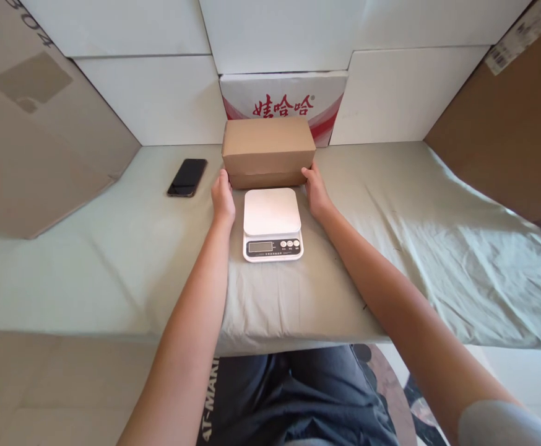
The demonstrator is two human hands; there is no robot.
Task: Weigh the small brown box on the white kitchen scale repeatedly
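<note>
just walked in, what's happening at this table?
A person has both hands on a brown cardboard box: left hand at its left lower corner, right hand at its right. The box sits on the cloth-covered table, just behind a white digital scale with nothing on it. A black phone lies to the left.

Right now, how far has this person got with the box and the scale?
Set out: the white scale lies on the cloth-covered table, its platform bare. In hand: left hand and right hand touch the lower corners of the cardboard box behind it. Left: the box is not yet on the scale.
</note>
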